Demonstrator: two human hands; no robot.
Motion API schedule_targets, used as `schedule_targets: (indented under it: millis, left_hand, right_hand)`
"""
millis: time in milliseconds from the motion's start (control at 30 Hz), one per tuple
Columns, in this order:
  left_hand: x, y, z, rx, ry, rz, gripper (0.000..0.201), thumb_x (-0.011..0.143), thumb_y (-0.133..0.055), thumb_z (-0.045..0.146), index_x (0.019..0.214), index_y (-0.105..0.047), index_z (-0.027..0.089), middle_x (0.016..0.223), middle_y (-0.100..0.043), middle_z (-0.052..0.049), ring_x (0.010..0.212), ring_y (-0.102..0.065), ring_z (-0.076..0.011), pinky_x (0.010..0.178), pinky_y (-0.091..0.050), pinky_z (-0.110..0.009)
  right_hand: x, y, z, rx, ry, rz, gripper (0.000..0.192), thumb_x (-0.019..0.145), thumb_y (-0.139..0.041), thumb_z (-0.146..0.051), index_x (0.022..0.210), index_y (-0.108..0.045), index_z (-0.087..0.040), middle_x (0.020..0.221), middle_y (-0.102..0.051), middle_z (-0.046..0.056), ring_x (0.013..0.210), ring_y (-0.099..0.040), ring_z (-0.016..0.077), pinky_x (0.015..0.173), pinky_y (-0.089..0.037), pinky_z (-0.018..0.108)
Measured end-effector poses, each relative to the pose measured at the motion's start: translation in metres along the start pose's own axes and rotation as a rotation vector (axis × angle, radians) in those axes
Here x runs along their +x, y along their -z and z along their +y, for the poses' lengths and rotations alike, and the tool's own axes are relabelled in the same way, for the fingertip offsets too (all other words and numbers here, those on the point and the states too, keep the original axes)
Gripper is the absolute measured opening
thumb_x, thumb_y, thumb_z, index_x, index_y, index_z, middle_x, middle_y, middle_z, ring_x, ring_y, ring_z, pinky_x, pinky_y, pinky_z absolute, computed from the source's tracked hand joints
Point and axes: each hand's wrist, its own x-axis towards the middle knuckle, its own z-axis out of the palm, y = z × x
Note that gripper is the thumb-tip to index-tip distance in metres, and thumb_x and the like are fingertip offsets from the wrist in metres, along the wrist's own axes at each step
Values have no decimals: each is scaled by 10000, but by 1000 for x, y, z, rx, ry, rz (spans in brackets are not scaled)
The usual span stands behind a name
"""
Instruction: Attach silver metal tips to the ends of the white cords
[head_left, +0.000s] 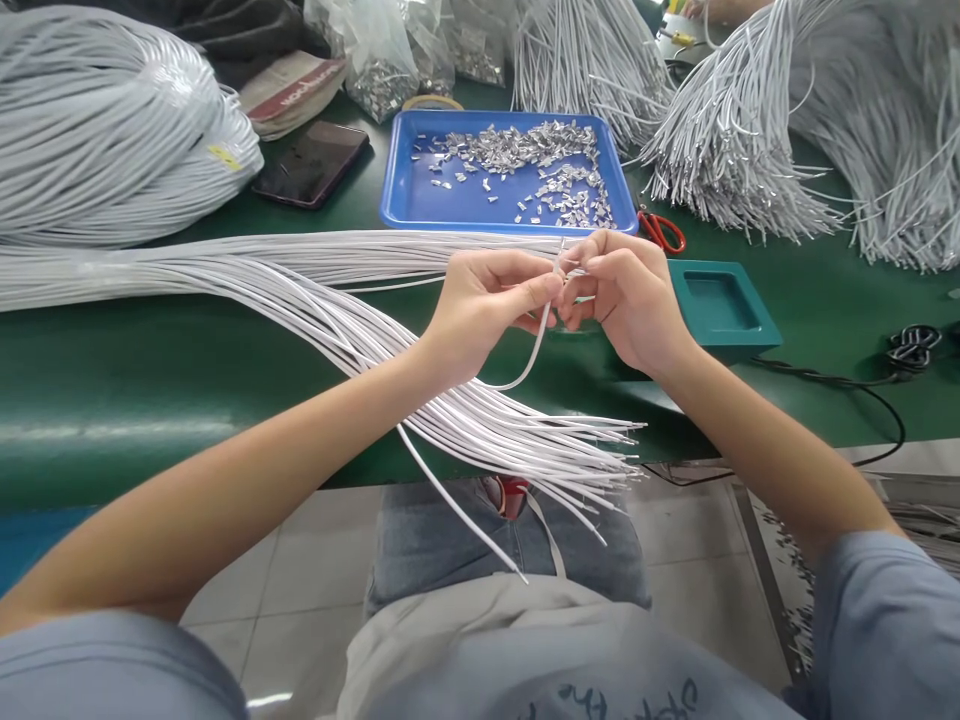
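My left hand (487, 305) pinches a white cable (538, 345) close to its end, which points up between my fingers. Right beside it my right hand (626, 295) is closed, thumb and fingertips together at the cable's tip. Thin wire ends seem to show there, but whether a small metal part is also held is too fine to make out. Under my left wrist a bundle of white cables (450, 405) fans out over the table's front edge. Just behind both hands lies a blue tray (450, 212) with many small metal terminals (517, 148).
A teal block (731, 300) with a recess sits right of my hands, near red-handled scissors (664, 230) and a black cord (832, 378). Behind are a phone (313, 165), plastic bags of metal parts (382, 80) and big grey cable bundles (112, 120). Another person's hand shows at the top right.
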Motion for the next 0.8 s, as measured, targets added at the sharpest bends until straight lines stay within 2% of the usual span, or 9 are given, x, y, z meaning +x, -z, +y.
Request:
schedule_targets:
  millis: [167, 300, 400, 533, 633, 700, 767, 800]
  left_hand:
    - [0, 0, 1, 29, 3, 21, 181, 755, -804, 321, 764, -729, 156, 709, -702, -5, 637, -689, -119, 541, -574, -213]
    - [0, 2, -1, 81, 2, -4, 239, 754, -799, 387, 797, -734, 161, 736, -713, -16, 668, -688, -123, 552, -571, -212]
    - [0, 1, -1, 135, -35, -28, 224, 796, -761, 376, 800, -726, 155, 726, -706, -19, 638, -672, -114, 544, -561, -213]
    - [0, 1, -4, 314, -184, -19, 145, 842, -699, 250, 743, -703, 145, 677, -680, -9, 590, -637, -102, 551, -537, -225]
    - [2, 8, -12, 593, -421, 47, 139, 865, -641, 200, 746, -701, 161, 681, -679, -9, 635, -639, -117, 618, -533, -256]
    - [6, 18, -17, 809, -621, 40, 181, 904, -579, 214, 777, -703, 179, 716, -686, -13, 710, -657, -134, 689, -532, -286]
    - [11, 30, -18, 957, -753, -66, 235, 945, -513, 249, 816, -702, 194, 759, -690, -14, 771, -670, -140, 737, -525, -301]
    - [13, 34, -18, 992, -772, -126, 254, 957, -490, 270, 833, -700, 199, 776, -690, -14, 780, -671, -137, 741, -522, -299]
  right_hand:
    - [-4, -3, 0, -190, 77, 62, 319, 853, -569, -566, 859, -575, -247, 861, -592, 0, 722, -617, 111, 551, -498, 240]
    - [-5, -5, 2, -302, 214, 75, 242, 857, -612, -463, 796, -575, -232, 823, -592, 8, 742, -579, 119, 589, -499, 251]
    - [-3, -4, 3, -275, 229, 60, 161, 857, -594, -339, 751, -567, -220, 763, -580, 2, 690, -540, 107, 563, -469, 245]
    - [-2, -3, 0, -213, 114, 38, 138, 824, -553, -204, 687, -560, -202, 678, -548, -15, 583, -471, 78, 507, -391, 228]
    - [-3, -3, -5, -161, -10, 31, 161, 787, -560, -157, 628, -554, -181, 605, -495, -20, 530, -397, 64, 470, -314, 214]
    - [-3, -2, -9, -51, -176, -20, 161, 752, -560, -144, 594, -537, -165, 586, -466, -13, 529, -370, 63, 446, -263, 203]
    - [-3, -2, -11, 128, -410, -118, 137, 710, -559, -146, 579, -518, -151, 603, -447, -4, 549, -374, 64, 433, -240, 186]
    - [-2, -3, -12, 217, -508, -168, 111, 689, -560, -146, 587, -517, -146, 621, -440, -2, 559, -379, 64, 427, -233, 177]
